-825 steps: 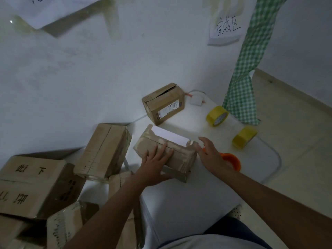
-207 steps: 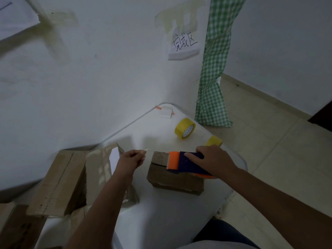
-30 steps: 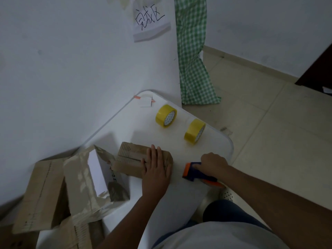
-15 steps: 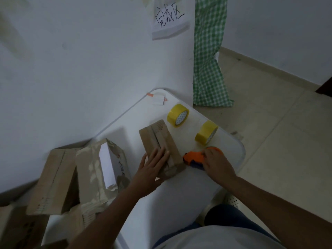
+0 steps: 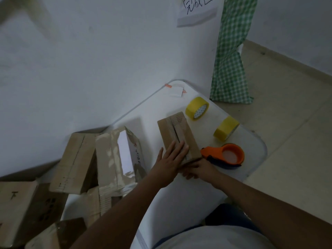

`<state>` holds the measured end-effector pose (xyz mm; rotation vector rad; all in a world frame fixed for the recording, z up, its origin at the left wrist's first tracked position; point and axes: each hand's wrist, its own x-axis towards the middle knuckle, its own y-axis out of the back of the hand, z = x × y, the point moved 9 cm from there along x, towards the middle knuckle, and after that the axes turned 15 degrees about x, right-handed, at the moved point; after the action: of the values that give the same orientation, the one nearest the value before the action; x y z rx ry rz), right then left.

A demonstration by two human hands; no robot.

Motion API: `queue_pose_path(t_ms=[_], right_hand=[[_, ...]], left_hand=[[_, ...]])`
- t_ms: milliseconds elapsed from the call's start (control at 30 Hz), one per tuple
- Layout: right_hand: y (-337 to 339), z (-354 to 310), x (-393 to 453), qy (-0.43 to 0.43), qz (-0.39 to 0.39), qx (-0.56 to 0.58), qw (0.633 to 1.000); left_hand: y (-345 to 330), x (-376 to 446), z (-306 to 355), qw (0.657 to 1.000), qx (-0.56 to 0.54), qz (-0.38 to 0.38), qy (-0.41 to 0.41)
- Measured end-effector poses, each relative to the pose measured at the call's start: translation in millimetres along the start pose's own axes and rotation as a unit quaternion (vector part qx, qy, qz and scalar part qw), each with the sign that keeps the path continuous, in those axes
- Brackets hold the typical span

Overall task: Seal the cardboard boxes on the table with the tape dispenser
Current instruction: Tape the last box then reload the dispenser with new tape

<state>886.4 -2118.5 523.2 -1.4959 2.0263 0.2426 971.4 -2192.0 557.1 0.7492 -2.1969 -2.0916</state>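
My left hand (image 5: 171, 159) lies flat, fingers straight, on the near end of the small box (image 5: 177, 133) at centre frame. My right hand (image 5: 196, 169) is at the box's near bottom edge, fingers pressed against it. It holds nothing that I can see, though the fingertips are half hidden, so I can't be sure. The tape dispenser (image 5: 224, 155) lies on the table (image 5: 188, 191) just right of the box, nobody holding it.

Step looks like rubbing the tape end down over the near edge. To do it well:
- keep the left palm's weight on top so the box doesn't slide
- stroke from the top seam down over the corner, no bubbles
- watch the two yellow tape rolls (image 5: 197, 108) at upper right, near the far end

More boxes (image 5: 117, 155) wait at lower left.
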Motion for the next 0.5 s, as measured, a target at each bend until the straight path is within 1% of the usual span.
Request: queue_pose_path(t_ms=[33,133,200,267,300,333,400,433,500], right_hand=[[4.3,6.9,2.7,-0.010,0.020,0.011,1.000],[30.6,29.4,9.4,-0.048,0.115,0.049,0.991],[48.4,34.3,7.3,-0.048,0.147,0.041,0.987],[65.4,26.0,-0.4,-0.006,0.163,-0.037,0.986],[75.6,15.2,-5.8,0.035,0.182,-0.091,0.978],[84.7,7.5,-11.3,0.078,0.210,-0.140,0.965],[102.3,-8.7,-26.1,0.156,0.277,-0.223,0.921],[108.7,-13.2,-31.8,0.176,0.298,-0.253,0.904],[118.0,-13.3,-34.8,0.175,0.309,-0.296,0.887]], left_hand=[[-0.5,0.0,-0.3,1.000,-0.004,-0.001,0.001],[-1.6,-1.7,-2.0,1.000,-0.010,-0.006,0.002],[-0.7,-3.9,-3.9,1.000,-0.014,-0.001,0.002],[-1.8,-7.6,-6.8,1.000,-0.016,-0.002,-0.001],[-1.7,-7.6,-9.1,1.000,-0.013,0.000,-0.005],[-2.6,-10.1,-11.6,1.000,-0.010,-0.003,-0.009],[0.5,-12.4,-17.4,1.000,-0.003,0.008,-0.013],[1.8,-13.9,-19.0,1.000,0.000,0.013,-0.015],[3.8,-17.9,-19.1,1.000,0.001,0.015,-0.016]])
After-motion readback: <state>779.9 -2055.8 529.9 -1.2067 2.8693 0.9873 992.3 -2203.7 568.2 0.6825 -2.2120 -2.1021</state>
